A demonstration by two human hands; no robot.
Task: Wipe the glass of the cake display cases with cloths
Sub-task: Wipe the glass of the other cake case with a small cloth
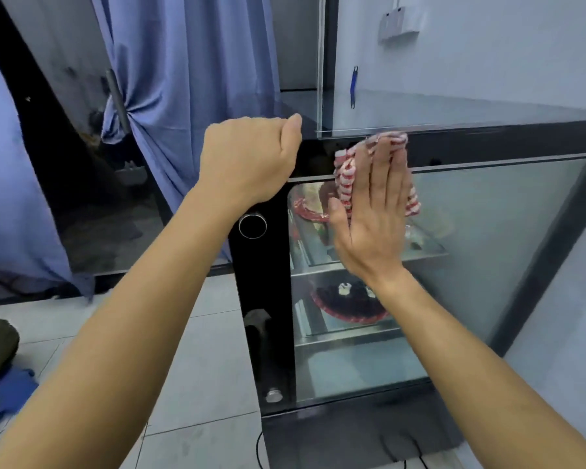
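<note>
1. Nearest, two bare forearms reach forward from the bottom corners over a pale tiled floor (200,384), where a dark blue cloth heap (7,394) lies at the lower left.
2. Next, the right hand (372,211) lies flat with its fingers straight and together, pressing a red-and-white striped cloth (347,170) against the front of the display case (264,333). The cloth sits at the upper left corner of the glass front (487,238), bunched under the fingertips, overlapping the black top frame as well as the pane.
3. Beside it, the left hand (251,160) is clenched around the case's upper left corner, thumb on top, gripping the black frame; it carries no cloth.
4. Below that hand, a round metal-rimmed fitting (252,226) sits on the black corner post.
5. Behind the glass, shelves hold a dark cake with a red base (349,302) and white dots on top; another reddish cake (307,208) shows on the shelf above, partly hidden by the right hand.
6. Above the case, a clear glass panel (454,62) stands upright, with a blue pen (353,86) seen behind it.
7. Farther left, a blue curtain (183,79) hangs, gathered at a dark bar.
</note>
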